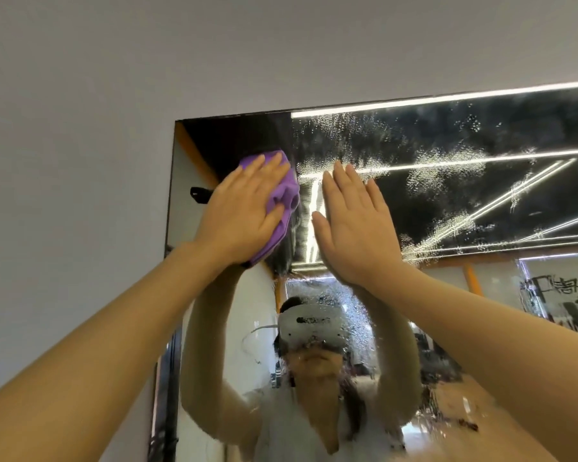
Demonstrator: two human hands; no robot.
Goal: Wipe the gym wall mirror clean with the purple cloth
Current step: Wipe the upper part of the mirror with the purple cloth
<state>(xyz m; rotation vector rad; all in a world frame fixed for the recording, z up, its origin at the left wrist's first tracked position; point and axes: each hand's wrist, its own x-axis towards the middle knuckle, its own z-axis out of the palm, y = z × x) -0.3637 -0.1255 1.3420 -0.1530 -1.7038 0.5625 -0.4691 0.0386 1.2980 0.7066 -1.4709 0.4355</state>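
Pressing flat against the glass, the left hand (239,211) holds the purple cloth (282,201) to the mirror (447,195) high up near its top left corner. The fingers lie straight and close together over the bunched fabric, which bulges out in folds past the fingertips and along the thumb side, with a lower edge showing under the heel of the palm. The right hand (354,228) lies just beside it, palm to the glass, fingers straight and together, thumb out toward the cloth; it holds nothing. The two hands are apart, with a narrow strip of glass between them.

Around the cloth, toward the corner, the glass looks dark and clean. To the right of the hands the mirror is speckled with droplets and streaky wet patches, which cross the reflected ceiling light strips. More wet smears cover the lower part of the glass, over the reflection of the person, who wears a white headset (309,326) and has both arms raised. A pale wall (80,128) surrounds the mirror on the left and above.
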